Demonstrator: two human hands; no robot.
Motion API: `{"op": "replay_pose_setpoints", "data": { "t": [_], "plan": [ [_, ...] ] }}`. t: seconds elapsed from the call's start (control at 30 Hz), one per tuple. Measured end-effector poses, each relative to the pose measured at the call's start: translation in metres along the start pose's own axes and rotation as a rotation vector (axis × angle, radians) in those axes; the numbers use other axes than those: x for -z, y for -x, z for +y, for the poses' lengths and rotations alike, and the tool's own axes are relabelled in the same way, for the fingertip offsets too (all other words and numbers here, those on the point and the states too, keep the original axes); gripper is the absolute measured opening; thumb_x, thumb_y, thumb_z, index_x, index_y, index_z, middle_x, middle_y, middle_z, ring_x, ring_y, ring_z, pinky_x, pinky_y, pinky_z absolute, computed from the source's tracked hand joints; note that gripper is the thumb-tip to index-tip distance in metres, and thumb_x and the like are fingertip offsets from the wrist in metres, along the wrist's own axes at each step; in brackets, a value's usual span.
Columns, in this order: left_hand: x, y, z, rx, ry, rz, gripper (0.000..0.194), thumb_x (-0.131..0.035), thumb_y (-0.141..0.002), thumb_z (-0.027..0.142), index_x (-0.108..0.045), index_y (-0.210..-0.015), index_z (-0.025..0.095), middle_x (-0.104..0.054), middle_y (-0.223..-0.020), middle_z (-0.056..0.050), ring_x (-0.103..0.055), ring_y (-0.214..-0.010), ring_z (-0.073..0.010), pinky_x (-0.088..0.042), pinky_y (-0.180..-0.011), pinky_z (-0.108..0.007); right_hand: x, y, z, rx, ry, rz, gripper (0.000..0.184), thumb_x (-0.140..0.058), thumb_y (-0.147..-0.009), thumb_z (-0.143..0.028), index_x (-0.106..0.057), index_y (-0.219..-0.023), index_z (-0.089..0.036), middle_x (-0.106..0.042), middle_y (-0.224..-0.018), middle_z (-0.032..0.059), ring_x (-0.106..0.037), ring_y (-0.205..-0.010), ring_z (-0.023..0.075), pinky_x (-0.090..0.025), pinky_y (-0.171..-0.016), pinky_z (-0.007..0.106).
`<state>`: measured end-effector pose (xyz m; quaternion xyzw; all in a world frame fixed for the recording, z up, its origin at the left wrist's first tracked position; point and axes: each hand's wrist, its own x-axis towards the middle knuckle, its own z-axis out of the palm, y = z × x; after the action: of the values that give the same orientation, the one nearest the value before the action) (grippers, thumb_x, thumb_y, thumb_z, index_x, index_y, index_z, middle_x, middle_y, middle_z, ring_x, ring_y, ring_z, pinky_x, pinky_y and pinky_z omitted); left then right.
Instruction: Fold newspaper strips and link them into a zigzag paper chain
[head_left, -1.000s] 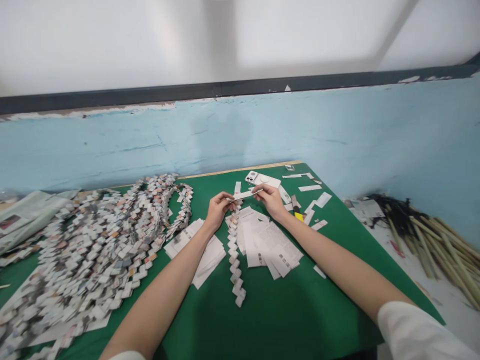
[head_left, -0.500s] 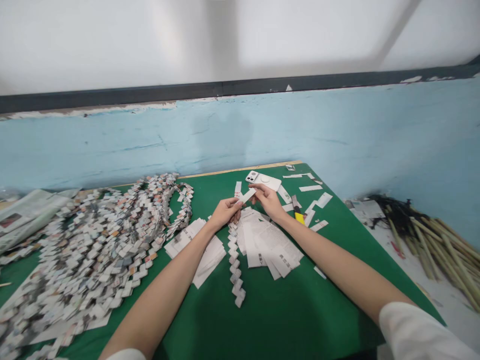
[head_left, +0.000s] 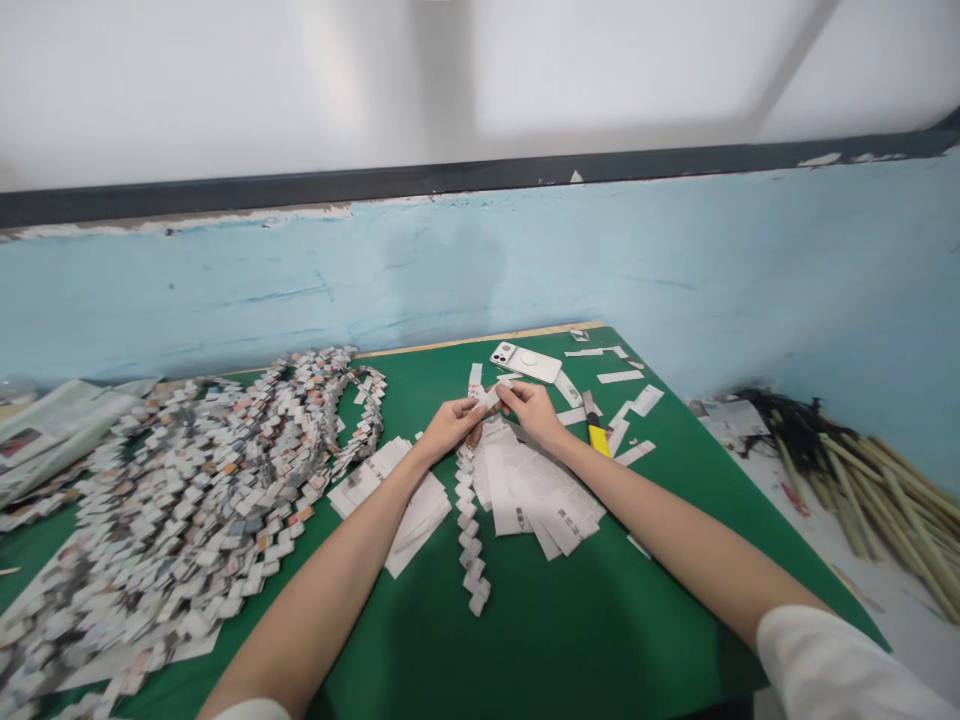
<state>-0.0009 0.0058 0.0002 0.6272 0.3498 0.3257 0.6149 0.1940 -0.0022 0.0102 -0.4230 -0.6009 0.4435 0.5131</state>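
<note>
A small white paper strip [head_left: 491, 398] is pinched between my two hands above the table. My left hand [head_left: 452, 424] grips its near end, fingers closed. At its far end, the thumb and fingers of my right hand [head_left: 528, 408] are closed on it. Below my left hand, a zigzag chain of folded paper [head_left: 471, 530] lies on the green tabletop, its upper end hidden by the fingers. Cut newspaper sheets [head_left: 536, 495] are fanned out under my right hand. More cut sheets [head_left: 412, 505] lie beneath my left forearm.
A large heap of folded-paper chains [head_left: 217, 480] covers the left of the green table [head_left: 555, 630]. Behind my hands lies a white phone [head_left: 526, 362]. To the right are a yellow utility knife [head_left: 597, 430] and loose paper strips [head_left: 621, 377]. Bamboo-like sticks [head_left: 877, 490] lie beyond the table's right edge.
The paper strip, earlier stretched level between my hands, is now tilted and looks shorter. My right hand has moved left and slightly down, closer to my left hand.
</note>
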Motion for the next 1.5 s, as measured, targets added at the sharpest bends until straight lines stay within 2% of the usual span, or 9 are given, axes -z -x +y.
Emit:
{"op": "replay_pose_setpoints", "data": {
  "t": [0.2,0.4,0.63,0.77,0.83,0.97,1.17,1.37,1.5],
  "plan": [
    [0.000,0.000,0.001,0.003,-0.029,-0.014,0.059,-0.053,-0.092,0.069,-0.068,-0.096,0.013,-0.055,-0.047,0.003,-0.043,-0.038,-0.0092,-0.030,-0.043,-0.021,-0.001,0.000,0.000,0.009,-0.015,-0.024,0.048,-0.064,-0.088,-0.064,-0.064,-0.070,-0.019,-0.061,-0.064,0.0010,-0.051,-0.061,0.0151,-0.041,-0.062,0.028],
    [0.000,-0.004,-0.008,-0.024,-0.009,-0.014,0.056,-0.056,-0.090,0.070,-0.062,-0.085,0.014,-0.050,-0.044,0.005,-0.045,-0.039,-0.0099,-0.035,-0.045,-0.022,0.001,-0.002,0.004,0.014,0.055,0.012,0.055,-0.063,-0.088,-0.066,-0.063,-0.062,-0.018,-0.051,-0.056,-0.0011,-0.045,-0.057,0.0138,-0.036,-0.059,0.028],
    [0.000,-0.009,-0.014,0.009,0.000,-0.009,0.054,-0.057,-0.089,0.069,-0.059,-0.082,0.016,-0.043,-0.044,0.008,-0.043,-0.037,-0.0092,-0.036,-0.044,-0.022,0.014,-0.011,0.010,0.037,0.008,0.146,0.054,-0.063,-0.089,-0.065,-0.060,-0.061,-0.019,-0.048,-0.055,-0.0017,-0.042,-0.056,0.0136,-0.035,-0.058,0.029],
    [-0.001,-0.008,-0.015,-0.014,-0.011,0.001,0.054,-0.056,-0.090,0.069,-0.060,-0.082,0.016,-0.042,-0.043,0.009,-0.043,-0.037,-0.0090,-0.036,-0.044,-0.022,0.010,-0.010,0.010,0.034,-0.052,0.183,0.051,-0.065,-0.089,-0.062,-0.062,-0.063,-0.018,-0.049,-0.056,-0.0018,-0.042,-0.055,0.0126,-0.036,-0.057,0.028],
    [-0.001,-0.007,-0.014,-0.025,-0.030,-0.004,0.055,-0.055,-0.090,0.069,-0.060,-0.083,0.015,-0.042,-0.043,0.008,-0.042,-0.037,-0.0091,-0.035,-0.045,-0.022,0.004,-0.007,0.009,0.000,-0.081,0.140,0.046,-0.070,-0.084,-0.061,-0.067,-0.069,-0.017,-0.054,-0.058,-0.0010,-0.045,-0.056,0.0130,-0.038,-0.056,0.028],
    [-0.001,-0.004,-0.010,-0.043,-0.101,-0.041,0.057,-0.054,-0.090,0.071,-0.061,-0.083,0.015,-0.044,-0.043,0.007,-0.042,-0.038,-0.0093,-0.035,-0.045,-0.022,-0.004,-0.006,0.011,-0.046,-0.040,-0.069,0.042,-0.080,-0.074,-0.057,-0.073,-0.073,-0.016,-0.065,-0.062,0.0032,-0.058,-0.062,0.0185,-0.045,-0.061,0.030],
    [0.000,-0.002,-0.004,-0.037,-0.163,-0.025,0.057,-0.051,-0.093,0.069,-0.063,-0.080,0.015,-0.048,-0.041,0.005,-0.044,-0.037,-0.0096,-0.037,-0.046,-0.022,0.014,-0.015,0.015,0.021,0.097,0.244,0.050,-0.071,-0.083,-0.059,-0.063,-0.056,-0.017,-0.054,-0.052,-0.0001,-0.047,-0.053,0.0139,-0.037,-0.054,0.028],
    [0.002,-0.003,-0.007,-0.010,-0.043,0.016,0.054,-0.058,-0.090,0.066,-0.066,-0.082,0.014,-0.051,-0.041,0.004,-0.047,-0.036,-0.0109,-0.039,-0.044,-0.023,0.019,-0.015,0.016,0.049,0.095,0.261,0.051,-0.067,-0.086,-0.061,-0.066,-0.062,-0.016,-0.053,-0.054,-0.0007,-0.045,-0.053,0.0138,-0.035,-0.053,0.028],
    [0.001,-0.003,-0.006,-0.019,0.089,0.143,0.050,-0.066,-0.087,0.062,-0.069,-0.092,0.012,-0.060,-0.051,0.000,-0.058,-0.044,-0.0148,-0.043,-0.044,-0.023,0.015,-0.015,0.017,0.038,0.021,0.246,0.045,-0.069,-0.084,-0.060,-0.075,-0.081,-0.016,-0.060,-0.059,0.0006,-0.049,-0.054,0.0149,-0.037,-0.053,0.028]
  ]
}}
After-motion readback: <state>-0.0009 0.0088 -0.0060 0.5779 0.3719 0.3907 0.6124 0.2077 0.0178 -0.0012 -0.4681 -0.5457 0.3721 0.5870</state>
